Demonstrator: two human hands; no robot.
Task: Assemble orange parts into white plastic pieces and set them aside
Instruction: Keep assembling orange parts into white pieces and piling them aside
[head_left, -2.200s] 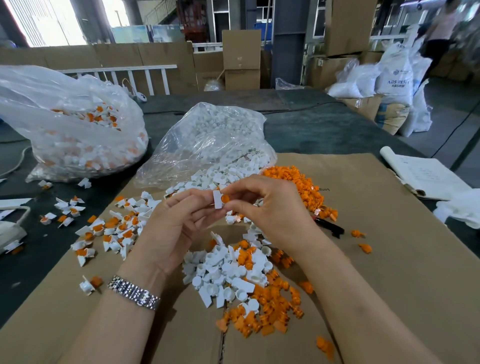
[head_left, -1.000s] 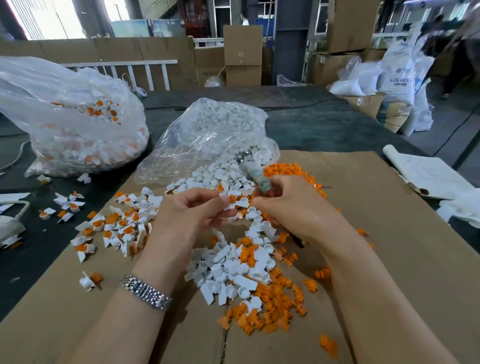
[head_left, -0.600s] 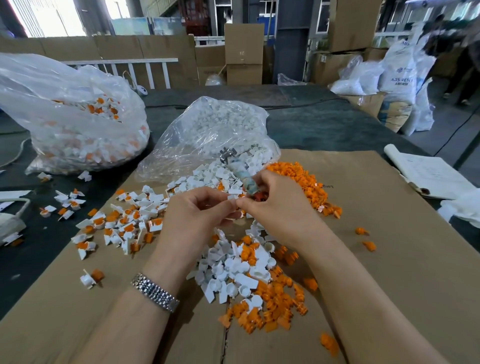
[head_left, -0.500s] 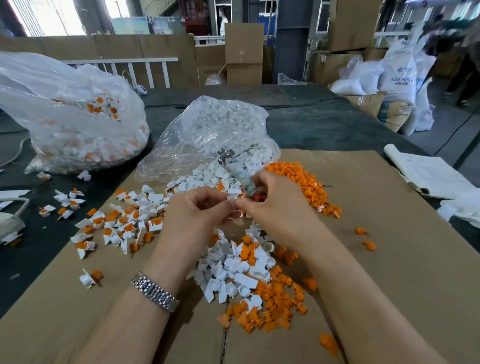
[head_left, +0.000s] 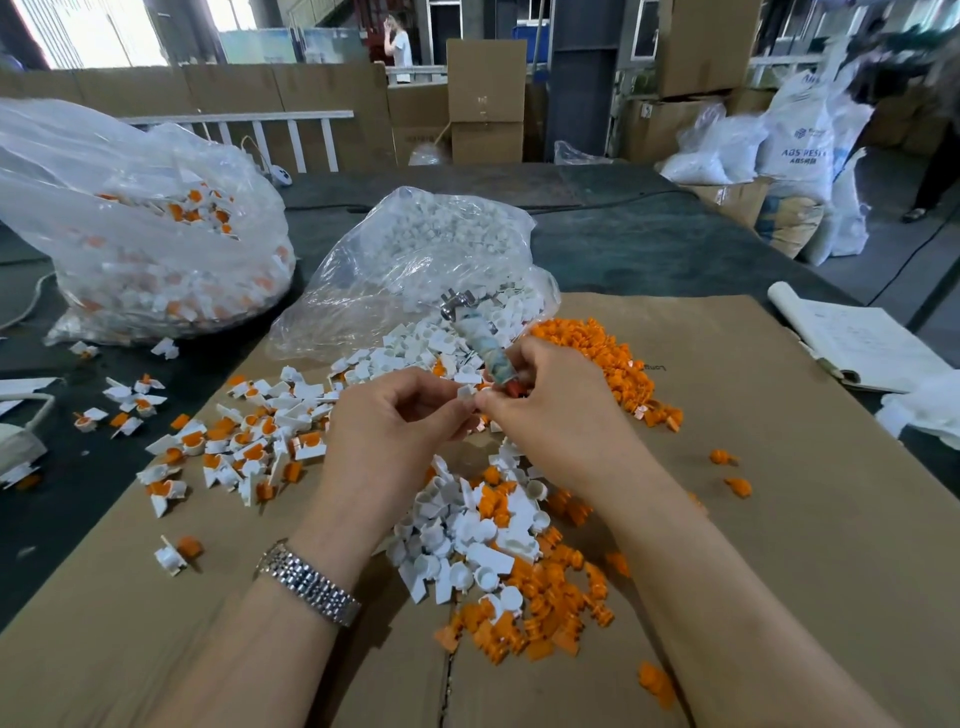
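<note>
My left hand (head_left: 395, 426) pinches a small white plastic piece (head_left: 464, 392) between thumb and fingers. My right hand (head_left: 550, 415) meets it from the right and grips a slim tool (head_left: 478, 343) with a taped handle and a metal end that points up and away. A bit of orange shows under the right fingers. Below my hands lies a mixed heap of loose white pieces (head_left: 467, 540) and orange parts (head_left: 540, 608). A bigger pile of orange parts (head_left: 602, 353) lies to the upper right. Assembled white-and-orange pieces (head_left: 244, 441) are spread out at the left.
Everything rests on a brown cardboard sheet (head_left: 779, 519) over a dark table. A clear bag of white pieces (head_left: 426, 260) lies open behind my hands; a larger bag of assembled pieces (head_left: 140, 234) sits at far left. An open notebook (head_left: 857, 343) lies at right.
My right hand picked up the tool and brought it to the white piece that my left hand holds. Over the last half second both hands stay almost still.
</note>
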